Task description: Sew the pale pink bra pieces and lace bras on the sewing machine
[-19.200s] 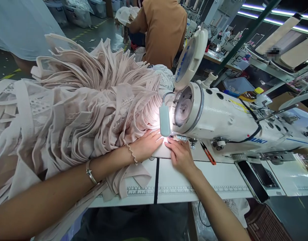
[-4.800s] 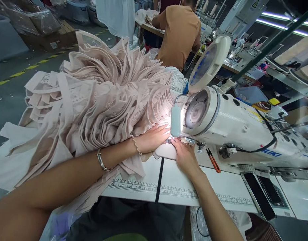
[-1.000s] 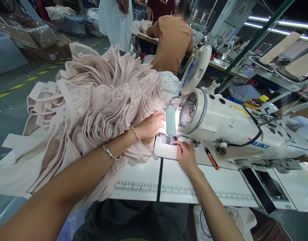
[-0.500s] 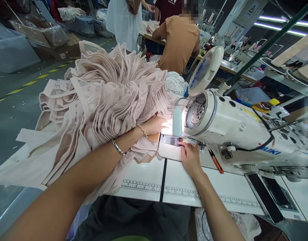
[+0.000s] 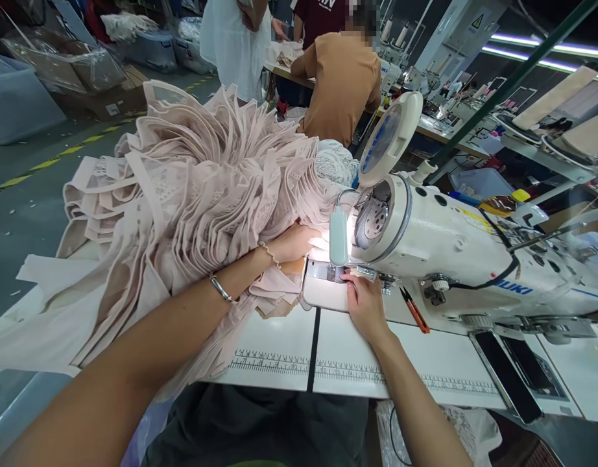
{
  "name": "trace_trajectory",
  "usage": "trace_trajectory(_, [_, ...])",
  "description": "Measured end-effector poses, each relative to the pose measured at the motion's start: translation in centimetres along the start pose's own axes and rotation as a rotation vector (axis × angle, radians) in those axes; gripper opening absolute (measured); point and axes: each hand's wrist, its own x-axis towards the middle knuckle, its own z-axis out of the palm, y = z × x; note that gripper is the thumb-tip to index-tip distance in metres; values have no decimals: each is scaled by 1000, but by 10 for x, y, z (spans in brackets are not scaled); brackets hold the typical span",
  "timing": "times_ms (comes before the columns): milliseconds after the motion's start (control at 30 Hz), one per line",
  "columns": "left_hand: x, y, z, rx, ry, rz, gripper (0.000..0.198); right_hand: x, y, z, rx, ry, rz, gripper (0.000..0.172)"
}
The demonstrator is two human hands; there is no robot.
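I have my left arm [image 5: 148, 353] reaching in from the near left, bare, with a slight bend partway along, slanting far and right. The left wrist [image 5: 266, 255] is low, and the left grip [image 5: 292, 244] lies back-up, its fingers [image 5: 306, 235] aimed right, their tips lost in glare; I can't make out how tightly they curl. My right arm [image 5: 412, 392], also bare, rises from the near right toward far left. The right grip [image 5: 368, 305] is palm-down, forefinger [image 5: 352, 278] and thumb [image 5: 351, 295] pointing left, slightly nearer than the left grip and just apart from it.
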Motion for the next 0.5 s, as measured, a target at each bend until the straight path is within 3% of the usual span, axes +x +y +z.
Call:
trace_trajectory(167, [-3, 0, -6, 35, -32, 192, 28, 0, 1, 2, -3, -3, -1, 37])
trace_trajectory(367, [-10, 11, -1, 299, 67, -66, 18, 1, 4, 3, -29, 6, -25, 37])
trace_trajectory(500, [9, 25, 19, 482, 69, -18, 22, 1, 6, 6, -41, 30, -55, 36])
